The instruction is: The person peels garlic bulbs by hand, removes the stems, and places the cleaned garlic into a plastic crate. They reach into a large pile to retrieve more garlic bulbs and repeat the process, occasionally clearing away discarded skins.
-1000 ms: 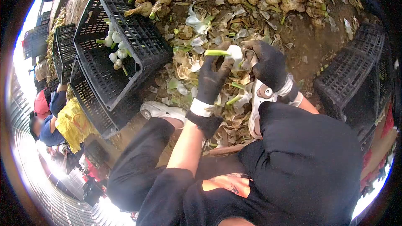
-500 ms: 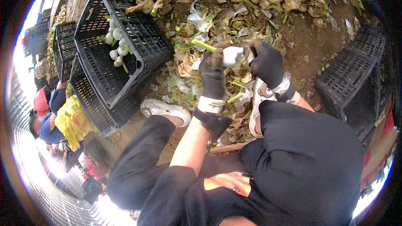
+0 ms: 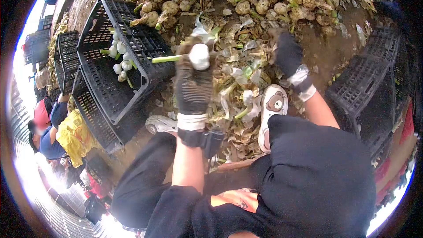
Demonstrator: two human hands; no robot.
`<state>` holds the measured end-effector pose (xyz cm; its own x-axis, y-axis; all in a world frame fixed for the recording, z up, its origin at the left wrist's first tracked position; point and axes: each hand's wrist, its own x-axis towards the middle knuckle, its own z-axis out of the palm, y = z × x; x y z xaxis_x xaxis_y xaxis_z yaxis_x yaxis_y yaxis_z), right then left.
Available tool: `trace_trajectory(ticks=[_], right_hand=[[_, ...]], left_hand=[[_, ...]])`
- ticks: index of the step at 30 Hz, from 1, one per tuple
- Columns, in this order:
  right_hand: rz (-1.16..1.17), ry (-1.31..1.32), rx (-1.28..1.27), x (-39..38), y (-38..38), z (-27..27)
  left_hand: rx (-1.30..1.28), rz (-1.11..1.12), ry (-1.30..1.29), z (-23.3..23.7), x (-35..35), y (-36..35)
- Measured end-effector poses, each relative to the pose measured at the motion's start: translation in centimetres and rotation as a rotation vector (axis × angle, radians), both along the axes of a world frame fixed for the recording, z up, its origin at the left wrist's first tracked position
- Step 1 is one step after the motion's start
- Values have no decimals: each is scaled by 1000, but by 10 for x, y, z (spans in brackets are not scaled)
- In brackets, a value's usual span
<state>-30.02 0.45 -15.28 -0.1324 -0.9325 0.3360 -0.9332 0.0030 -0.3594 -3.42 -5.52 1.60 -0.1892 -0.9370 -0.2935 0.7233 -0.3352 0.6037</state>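
Observation:
A white, cleaned garlic bulb (image 3: 199, 57) with a green stem pointing left is gripped in my left hand (image 3: 194, 83), in a dark striped glove. The hand is over the peel-strewn ground, just right of the black crate (image 3: 128, 66). Inside that crate lie several white garlic bulbs (image 3: 120, 57) with cut green stems. My right hand (image 3: 288, 55), also in a dark glove, is apart from the left, above the ground at the right edge of the loose peels (image 3: 240, 77). Its fingers are smeared by motion.
A heap of dirty, unpeeled garlic (image 3: 282, 0) spreads along the far side. More black crates (image 3: 365, 79) stand at the right. My shoe (image 3: 273, 105) rests among the peels. At the far left, a person (image 3: 50, 128) sits beside a yellow cloth (image 3: 75, 134).
My left hand has moved left toward the crate with the garlic bulb. My right hand has come off the bulb, parting from the left and shifting slightly right and away from me.

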Motion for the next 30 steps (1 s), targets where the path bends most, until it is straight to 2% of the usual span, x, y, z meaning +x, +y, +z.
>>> trace_trajectory(ticks=[2, 4, 5, 6, 7, 8, 9, 10, 11, 12, 13, 14, 15, 16, 17, 20, 21, 22, 23, 25, 27, 28, 30], right_hand=[[-107, 54, 10, -10, -21, 12], [-311, 117, 589, -16, -45, 57], [-299, 107, 582, -21, -46, 43], [-239, 193, 309, -36, -42, 16], [-213, 222, 195, -48, -44, -5], [-186, 232, 181, -57, -44, -17], [-162, 231, 191, -68, -45, -30], [-137, 236, 194, -73, -45, -42], [-109, 245, 195, -78, -44, -51], [-87, 265, 193, -80, -39, -55], [-66, 296, 194, -74, -29, -44], [-55, 352, 221, -69, -18, -36], [-43, 407, 247, -58, -10, -14], [-19, 93, 320, -40, -11, 19], [-6, -222, 385, -22, -10, 47], [158, -512, 377, 25, -7, 99], [257, -704, 465, 37, -9, 118], [359, -901, 550, 44, -9, 127], [354, -900, 552, 48, -8, 121], [230, -913, 337, 58, -8, 107], [217, -1012, 325, 62, -6, 112], [204, -1112, 313, 66, -5, 117], [127, -1152, 402, 79, -2, 127]], left_hand=[[-230, 45, 22, 5, 21, -24], [-248, 220, 251, 21, 46, -48], [-225, 211, 330, 28, 59, -48], [-208, 205, 403, 37, 70, -45], [-321, 77, 305, 32, 73, -44], [-150, 47, 309, 28, 74, -46], [-112, 145, 92, 26, 55, -39], [-118, 45, 131, 17, 46, -32], [-91, 7, 90, 10, 30, -26], [-112, -130, -26, -12, 27, -18], [42, -256, -218, 8, 8, -13], [49, -255, -214, 0, 4, -4], [45, -351, -377, -12, 0, 8], [40, -453, -535, -23, -3, 17], [-101, -507, -666, -30, -6, 21], [-77, -560, -578, -36, -11, 27], [-128, -568, -512, -43, -9, 24], [-252, -480, -696, -42, -11, 25], [-169, -485, -717, -40, -9, 25], [-89, -494, -735, -31, -12, 22], [-269, -363, -834, -32, -15, 23], [-268, -370, -832, -37, -16, 23], [-405, -321, -961, -47, -20, 23]])
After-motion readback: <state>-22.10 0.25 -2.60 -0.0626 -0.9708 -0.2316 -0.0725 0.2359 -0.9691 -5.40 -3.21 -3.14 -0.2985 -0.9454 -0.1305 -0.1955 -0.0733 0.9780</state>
